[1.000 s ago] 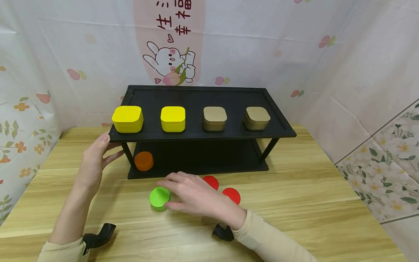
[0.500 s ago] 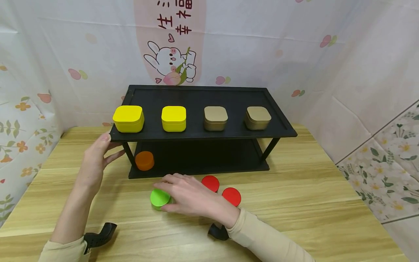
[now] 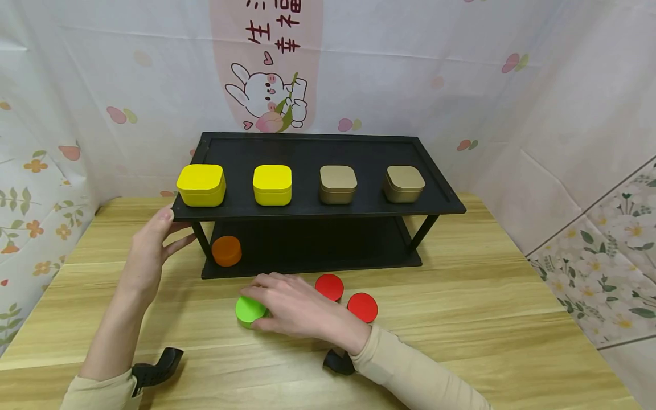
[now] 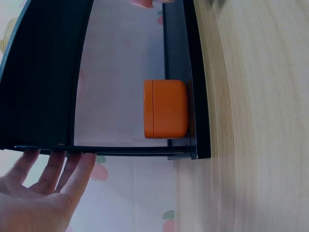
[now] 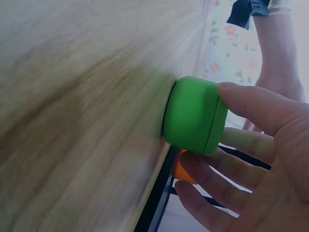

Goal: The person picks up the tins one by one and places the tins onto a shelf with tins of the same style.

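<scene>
In the head view my right hand [image 3: 297,304] reaches across the table to a round green lidded box [image 3: 250,311]. My thumb lies at its near side and my fingers at its far side. The right wrist view shows the thumb against the lid of the green box [image 5: 193,116], fingers curving round the other side. At the left end of the black two-tier shelf [image 3: 307,213], my left hand [image 3: 146,250] touches the upper tier's corner. In the left wrist view its straight fingers [image 4: 72,181] meet the shelf's end, some fingertips hidden behind it.
Two yellow boxes [image 3: 272,185] and two brown boxes [image 3: 337,185] line the upper tier. A round orange box [image 3: 226,251] stands at the lower tier's left end. Two round red boxes [image 3: 362,307] sit on the table, right of the green one.
My right hand has shifted slightly left and its thumb and fingers have closed in around the green box. The left hand stays at the shelf corner.
</scene>
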`<action>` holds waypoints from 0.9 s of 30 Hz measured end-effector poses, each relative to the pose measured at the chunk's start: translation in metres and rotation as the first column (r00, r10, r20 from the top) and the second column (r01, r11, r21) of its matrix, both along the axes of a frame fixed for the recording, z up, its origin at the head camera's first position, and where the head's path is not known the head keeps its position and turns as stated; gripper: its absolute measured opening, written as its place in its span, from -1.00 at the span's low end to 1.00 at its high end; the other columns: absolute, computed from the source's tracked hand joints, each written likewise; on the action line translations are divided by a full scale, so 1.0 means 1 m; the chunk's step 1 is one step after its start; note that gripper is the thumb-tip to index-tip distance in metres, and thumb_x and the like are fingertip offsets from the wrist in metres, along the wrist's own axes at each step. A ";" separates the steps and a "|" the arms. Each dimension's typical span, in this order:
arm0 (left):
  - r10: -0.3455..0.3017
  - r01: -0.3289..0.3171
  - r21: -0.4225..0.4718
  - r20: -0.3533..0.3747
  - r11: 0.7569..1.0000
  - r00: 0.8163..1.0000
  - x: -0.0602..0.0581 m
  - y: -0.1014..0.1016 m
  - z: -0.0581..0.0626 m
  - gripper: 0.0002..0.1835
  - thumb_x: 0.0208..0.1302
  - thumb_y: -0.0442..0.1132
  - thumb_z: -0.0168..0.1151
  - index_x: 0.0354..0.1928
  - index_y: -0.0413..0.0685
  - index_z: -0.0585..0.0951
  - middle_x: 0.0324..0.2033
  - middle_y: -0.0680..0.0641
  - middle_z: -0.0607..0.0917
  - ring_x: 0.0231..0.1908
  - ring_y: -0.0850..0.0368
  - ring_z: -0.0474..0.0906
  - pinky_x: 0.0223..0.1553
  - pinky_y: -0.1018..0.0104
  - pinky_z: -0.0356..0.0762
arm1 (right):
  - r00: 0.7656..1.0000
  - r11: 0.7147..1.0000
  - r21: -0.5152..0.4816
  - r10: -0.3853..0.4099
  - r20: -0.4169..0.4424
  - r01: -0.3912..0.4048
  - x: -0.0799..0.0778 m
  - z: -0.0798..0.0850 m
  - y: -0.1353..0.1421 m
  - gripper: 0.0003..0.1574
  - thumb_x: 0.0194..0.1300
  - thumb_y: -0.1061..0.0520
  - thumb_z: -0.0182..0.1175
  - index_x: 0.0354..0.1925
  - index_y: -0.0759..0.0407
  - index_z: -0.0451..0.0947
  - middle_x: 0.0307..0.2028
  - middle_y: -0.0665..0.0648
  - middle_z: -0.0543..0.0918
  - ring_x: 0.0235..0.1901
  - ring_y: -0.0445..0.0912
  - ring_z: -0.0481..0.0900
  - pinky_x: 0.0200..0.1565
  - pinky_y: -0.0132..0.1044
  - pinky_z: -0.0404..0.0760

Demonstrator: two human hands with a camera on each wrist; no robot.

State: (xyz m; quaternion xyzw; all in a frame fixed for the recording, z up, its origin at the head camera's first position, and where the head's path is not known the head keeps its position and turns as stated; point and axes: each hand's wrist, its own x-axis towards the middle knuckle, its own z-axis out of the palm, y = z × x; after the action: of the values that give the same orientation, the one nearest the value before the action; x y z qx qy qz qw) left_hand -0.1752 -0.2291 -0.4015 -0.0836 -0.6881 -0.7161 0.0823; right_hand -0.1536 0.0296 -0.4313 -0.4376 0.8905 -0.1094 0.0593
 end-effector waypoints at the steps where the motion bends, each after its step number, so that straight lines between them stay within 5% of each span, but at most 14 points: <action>1: -0.001 0.001 -0.002 0.001 1.000 1.000 0.000 0.000 0.000 -0.60 0.64 0.04 -0.07 0.29 0.11 0.58 0.12 0.19 0.60 0.07 0.26 0.54 0.01 0.60 0.69 | 1.000 1.000 0.000 -0.001 -0.001 0.001 0.000 0.000 0.000 -0.34 0.36 -0.14 0.37 0.35 -0.05 0.54 0.24 -0.02 0.61 0.14 -0.16 0.58 0.12 -0.38 0.65; 27: 0.001 -0.001 0.001 0.007 1.000 1.000 0.000 0.000 0.001 -0.59 0.63 0.04 -0.06 0.32 0.10 0.56 0.10 0.19 0.61 0.08 0.26 0.55 0.01 0.60 0.68 | 0.994 0.992 -0.081 -0.096 -0.049 0.092 -0.014 0.011 0.006 -0.37 0.31 -0.08 0.39 0.30 0.03 0.59 0.14 0.02 0.67 -0.05 -0.18 0.63 -0.13 -0.55 0.63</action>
State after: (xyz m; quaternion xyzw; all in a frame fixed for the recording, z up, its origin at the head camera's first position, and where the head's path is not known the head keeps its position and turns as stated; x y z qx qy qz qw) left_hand -0.1750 -0.2288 -0.4010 -0.0807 -0.6880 -0.7167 0.0800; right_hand -0.1673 0.0354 -0.4205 -0.3999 0.9064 -0.1355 0.0130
